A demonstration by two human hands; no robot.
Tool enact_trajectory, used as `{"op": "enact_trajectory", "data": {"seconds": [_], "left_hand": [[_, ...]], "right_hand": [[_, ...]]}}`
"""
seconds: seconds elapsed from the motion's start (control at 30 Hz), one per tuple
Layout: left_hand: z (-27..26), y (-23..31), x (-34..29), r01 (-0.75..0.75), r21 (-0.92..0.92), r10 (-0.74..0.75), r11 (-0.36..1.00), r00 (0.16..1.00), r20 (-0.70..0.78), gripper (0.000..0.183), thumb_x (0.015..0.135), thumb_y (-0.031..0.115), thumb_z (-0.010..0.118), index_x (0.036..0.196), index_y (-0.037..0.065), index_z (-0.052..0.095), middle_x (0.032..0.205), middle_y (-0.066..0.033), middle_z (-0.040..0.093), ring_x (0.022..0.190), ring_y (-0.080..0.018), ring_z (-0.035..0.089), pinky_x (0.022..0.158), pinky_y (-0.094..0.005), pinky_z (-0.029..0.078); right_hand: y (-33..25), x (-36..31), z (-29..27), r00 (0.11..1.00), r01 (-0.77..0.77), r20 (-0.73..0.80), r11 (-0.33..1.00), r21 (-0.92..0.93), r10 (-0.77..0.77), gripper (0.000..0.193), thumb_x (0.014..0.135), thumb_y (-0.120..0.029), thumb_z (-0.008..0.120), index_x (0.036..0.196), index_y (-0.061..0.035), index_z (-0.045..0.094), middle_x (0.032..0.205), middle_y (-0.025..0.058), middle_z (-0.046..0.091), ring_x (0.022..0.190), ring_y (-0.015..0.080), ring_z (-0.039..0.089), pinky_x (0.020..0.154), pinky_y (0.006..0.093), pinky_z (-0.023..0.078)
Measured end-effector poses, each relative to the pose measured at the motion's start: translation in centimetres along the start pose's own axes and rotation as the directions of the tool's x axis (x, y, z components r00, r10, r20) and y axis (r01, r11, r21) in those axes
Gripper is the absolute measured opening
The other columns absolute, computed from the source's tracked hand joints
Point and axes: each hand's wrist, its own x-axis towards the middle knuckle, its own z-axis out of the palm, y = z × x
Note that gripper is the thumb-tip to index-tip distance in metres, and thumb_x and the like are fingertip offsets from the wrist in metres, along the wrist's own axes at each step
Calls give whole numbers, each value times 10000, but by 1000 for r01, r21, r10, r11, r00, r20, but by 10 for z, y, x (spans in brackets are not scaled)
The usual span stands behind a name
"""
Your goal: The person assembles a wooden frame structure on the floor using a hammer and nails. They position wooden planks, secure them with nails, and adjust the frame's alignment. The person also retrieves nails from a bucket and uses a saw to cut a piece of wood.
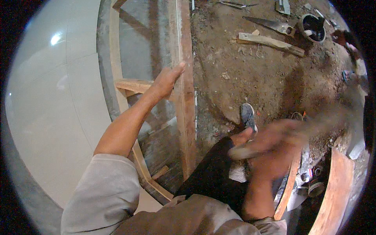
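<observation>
where fingers grip, wooden frame

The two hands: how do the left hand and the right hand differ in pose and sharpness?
The left hand is sharp and rests on the upright wooden frame post, arm stretched out; the right hand is blurred and touches no frame. Whether the right hand holds something cannot be told; the left hand holds only the post. Both are bare.
</observation>
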Motion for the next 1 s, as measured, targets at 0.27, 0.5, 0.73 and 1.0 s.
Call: {"op": "enact_trajectory", "data": {"seconds": [0.27, 0.5, 0.73, 1.0], "left_hand": [[20, -24, -9, -60, -155, 53, 986, 997, -49, 760, 1004, 628, 451, 968, -98, 674, 870, -105, 669, 824, -210, 575, 814, -422, 460], [11, -14, -27, -2, -59, 0, 998, 1000, -29, 763, 992, 644, 462, 1052, -85, 679, 951, -123, 696, 930, -227, 615, 898, -394, 465], [21, -21, -24, -64, 33, 66, 997, 996, -53, 775, 969, 667, 476, 1022, -76, 692, 936, -128, 689, 903, -210, 601, 866, -412, 462], [8, -45, -27, 19, -50, -18, 999, 1000, 21, 778, 974, 660, 468, 955, -82, 703, 873, -140, 692, 864, -227, 622, 850, -426, 463]], "right_hand": [[108, -93, 42, 910, -205, 201, 814, -544, 363, 274, 1014, -324, 590, 1162, -95, 564, 852, 8, 564, 751, 177, 578, 647, 321, 494], [-50, 10, -18, 988, 114, 0, 735, 668, -153, 301, 1007, -327, 600, 1170, -78, 554, 844, 7, 564, 764, 190, 587, 666, 325, 495], [110, -98, 35, 882, -275, 184, 791, -546, 434, 309, 999, -306, 602, 1178, -56, 578, 938, 79, 614, 864, 262, 612, 766, 366, 501], [2, -15, -3, 990, 119, 17, 894, 431, -139, 320, 990, -283, 605, 1187, -30, 605, 1047, 162, 671, 979, 344, 641, 881, 413, 508]]}}
